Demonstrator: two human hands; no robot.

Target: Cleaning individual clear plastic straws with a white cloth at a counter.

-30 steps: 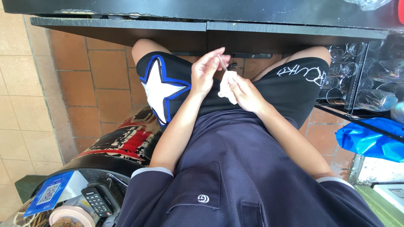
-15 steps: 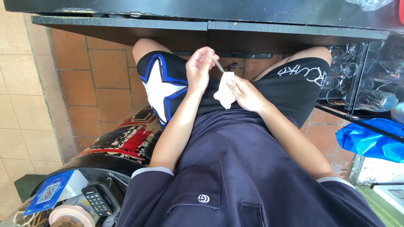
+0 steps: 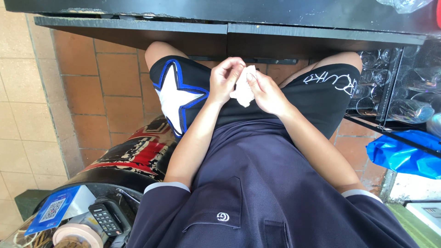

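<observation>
Nearest the camera, at the lower left, one roll of tan tape (image 3: 77,234), one black card reader with a keypad (image 3: 105,219) and one blue card (image 3: 52,212) are seen lying together on a round dark surface. A dark navy shirt (image 3: 257,193) with pale sleeve edges fills the lower middle of the view. Two bare forearms are extended from it over the lap.

Farther out, black shorts (image 3: 321,98) are seen, with one large white star outlined in blue (image 3: 177,96) on the left leg and white lettering on the right leg. Above the lap, one crumpled white tissue (image 3: 243,89) is held between the two hands. The left hand (image 3: 224,78) is curled, its fingertips closed on the tissue's upper left edge. The right hand (image 3: 266,92) is also curled, with thumb and fingers pinched on the tissue's right side. The two hands are nearly touching.

At the right, one blue plastic bag (image 3: 399,154) is seen on the floor. Beyond it, several clear glasses (image 3: 404,82) are stored in a wire rack; their exact count cannot be told. Farthest off, one black counter edge (image 3: 183,23) is seen above the red-brown floor tiles (image 3: 105,87).
</observation>
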